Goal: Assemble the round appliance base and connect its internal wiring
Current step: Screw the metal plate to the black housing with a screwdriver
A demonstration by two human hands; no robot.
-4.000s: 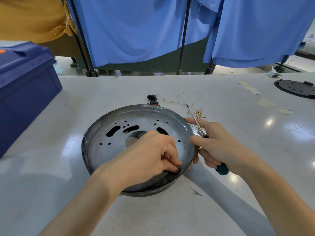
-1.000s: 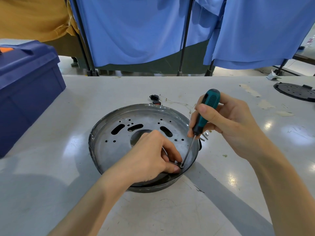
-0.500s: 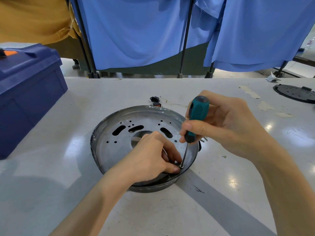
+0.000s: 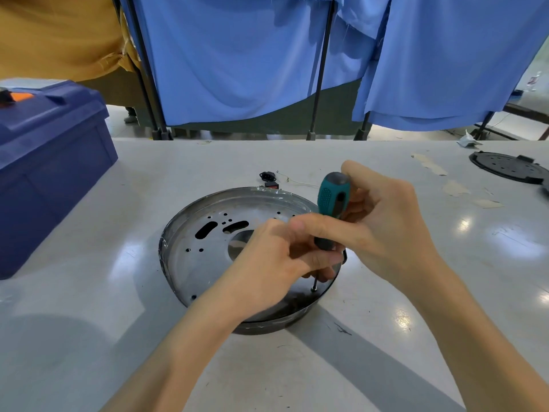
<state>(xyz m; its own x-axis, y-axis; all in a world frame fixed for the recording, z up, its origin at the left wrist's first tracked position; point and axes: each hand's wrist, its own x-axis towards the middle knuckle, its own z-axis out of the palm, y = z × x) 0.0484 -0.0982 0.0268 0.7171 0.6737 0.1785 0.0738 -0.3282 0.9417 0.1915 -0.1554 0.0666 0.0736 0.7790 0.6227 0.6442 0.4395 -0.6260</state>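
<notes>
A round metal base with slots and holes lies on the grey table. My right hand grips a teal-handled screwdriver nearly upright, its tip on a small screw near the base's front right rim. My left hand rests inside the base, fingers curled around the screwdriver's shaft just above the screw. Behind the base lie a black socket part and thin wires.
A dark blue plastic box stands at the left. A black round plate lies at the far right. Blue curtains on black poles hang behind the table's far edge. Tape scraps mark the right side.
My right hand has swung the screwdriver from flat on the table to nearly upright over the screw. My left hand stayed by the screw, then shifted its fingers up to the shaft.
</notes>
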